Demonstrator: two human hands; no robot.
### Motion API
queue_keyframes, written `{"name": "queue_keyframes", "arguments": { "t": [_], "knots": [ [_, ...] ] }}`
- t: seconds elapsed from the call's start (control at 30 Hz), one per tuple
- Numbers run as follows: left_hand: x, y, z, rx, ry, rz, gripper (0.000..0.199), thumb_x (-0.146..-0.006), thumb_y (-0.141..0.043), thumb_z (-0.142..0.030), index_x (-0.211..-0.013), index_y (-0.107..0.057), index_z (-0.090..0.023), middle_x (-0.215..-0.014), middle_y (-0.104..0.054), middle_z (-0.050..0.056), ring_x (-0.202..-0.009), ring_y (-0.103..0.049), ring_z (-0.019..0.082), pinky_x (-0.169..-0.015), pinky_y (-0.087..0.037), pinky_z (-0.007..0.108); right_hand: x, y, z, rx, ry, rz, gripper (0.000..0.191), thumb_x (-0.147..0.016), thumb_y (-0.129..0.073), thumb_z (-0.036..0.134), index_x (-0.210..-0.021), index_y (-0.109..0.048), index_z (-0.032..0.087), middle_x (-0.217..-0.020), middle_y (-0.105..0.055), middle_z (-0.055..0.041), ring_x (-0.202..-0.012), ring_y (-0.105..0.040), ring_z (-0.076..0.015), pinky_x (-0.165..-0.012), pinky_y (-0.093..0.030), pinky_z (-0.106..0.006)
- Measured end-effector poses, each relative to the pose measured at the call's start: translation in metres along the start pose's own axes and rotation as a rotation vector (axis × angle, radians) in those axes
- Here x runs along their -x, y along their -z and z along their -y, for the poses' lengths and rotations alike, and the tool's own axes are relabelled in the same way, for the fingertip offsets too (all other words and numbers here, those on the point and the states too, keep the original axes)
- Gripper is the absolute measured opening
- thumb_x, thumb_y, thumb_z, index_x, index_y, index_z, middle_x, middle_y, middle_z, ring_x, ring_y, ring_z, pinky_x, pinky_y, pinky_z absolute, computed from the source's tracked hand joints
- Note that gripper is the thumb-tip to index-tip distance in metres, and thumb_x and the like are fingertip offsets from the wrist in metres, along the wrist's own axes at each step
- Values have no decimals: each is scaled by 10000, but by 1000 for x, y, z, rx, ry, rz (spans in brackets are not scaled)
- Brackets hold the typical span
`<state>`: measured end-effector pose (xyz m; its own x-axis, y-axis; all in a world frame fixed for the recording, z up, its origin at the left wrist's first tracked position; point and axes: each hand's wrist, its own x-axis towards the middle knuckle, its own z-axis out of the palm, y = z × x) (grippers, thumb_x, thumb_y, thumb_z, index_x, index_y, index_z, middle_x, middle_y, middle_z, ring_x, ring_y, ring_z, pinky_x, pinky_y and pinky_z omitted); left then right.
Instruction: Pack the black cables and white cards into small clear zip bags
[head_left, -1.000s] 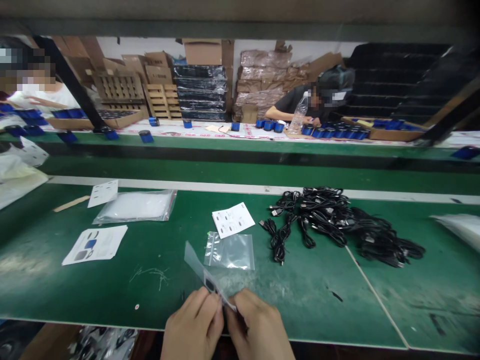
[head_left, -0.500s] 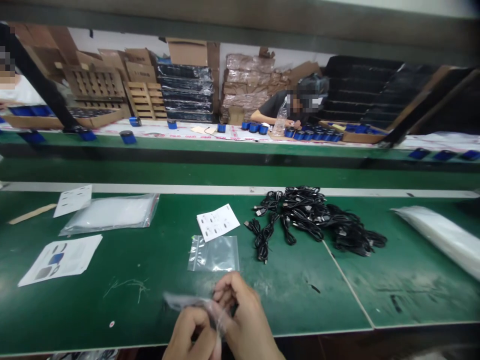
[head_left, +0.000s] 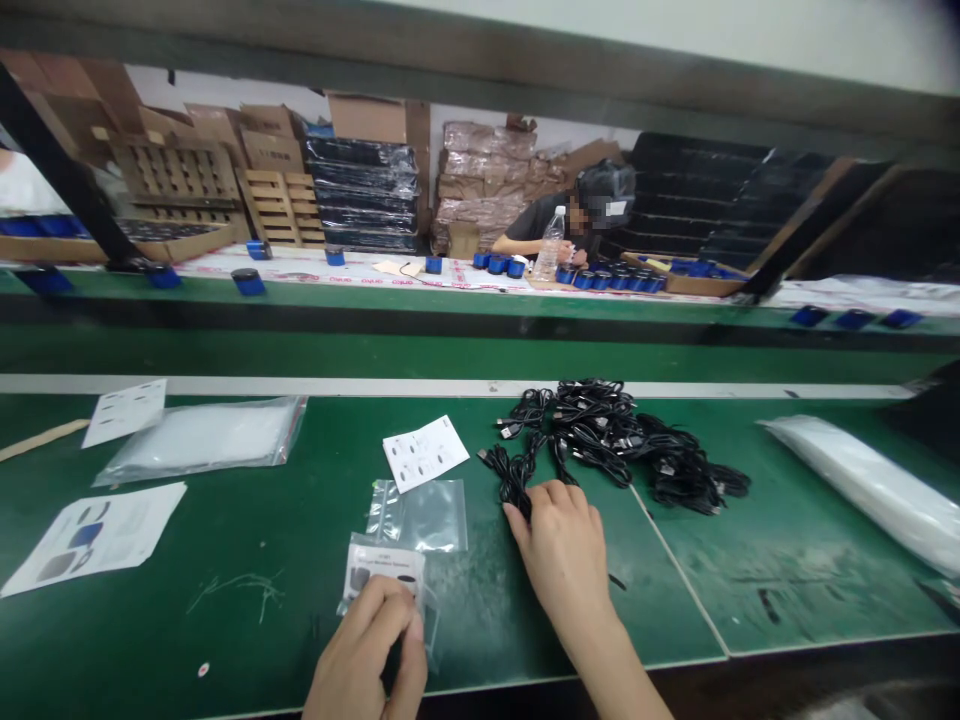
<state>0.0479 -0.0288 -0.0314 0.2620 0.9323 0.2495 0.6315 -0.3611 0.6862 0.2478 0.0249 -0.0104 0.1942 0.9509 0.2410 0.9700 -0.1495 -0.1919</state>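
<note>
My left hand is closed on a small clear plastic bag near the table's front edge. A printed leaflet shows through the bag. My right hand reaches to a bundled black USB cable, its thumb and fingers closed around the near end of the coil. Just behind lies a heap of similar black cables. An unused-looking clear zip bag lies flat between my hands, partly under a white leaflet.
To the left are a stack of printed leaflets, a pack of clear bags and another sheet. A long white plastic pack lies right. Across the bench, a person works among blue round items and a bottle.
My right hand has left the bag and moved right and forward onto a cable bundle. My left hand keeps the bag, where a leaflet now shows. The view has shifted slightly.
</note>
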Motion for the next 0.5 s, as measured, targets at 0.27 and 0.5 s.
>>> {"name": "queue_keyframes", "arguments": {
  "t": [0.27, 0.5],
  "knots": [
    [-11, 7, 1, -167, -64, 72, 216, -924, -349, -203, -750, -477, -219, -783, -534, 0, -706, -591, 140, -653, -469, 230, 29, 15, -17, -479, 139, 11, 241, -928, -431, 207, -1080, -601, 127, -981, -679, -117, -858, -657, -210, -756, -509, -280],
    [-10, 7, 4, -172, -36, 59, 195, -908, -362, -203, -786, -514, -211, -874, -561, 40, -787, -625, 151, -688, -526, 232, 65, 29, 12, -598, 476, 477, 204, -859, -423, 82, -860, -603, 175, -733, -579, -19, -623, -605, -142, -551, -448, -193]
  ]
}}
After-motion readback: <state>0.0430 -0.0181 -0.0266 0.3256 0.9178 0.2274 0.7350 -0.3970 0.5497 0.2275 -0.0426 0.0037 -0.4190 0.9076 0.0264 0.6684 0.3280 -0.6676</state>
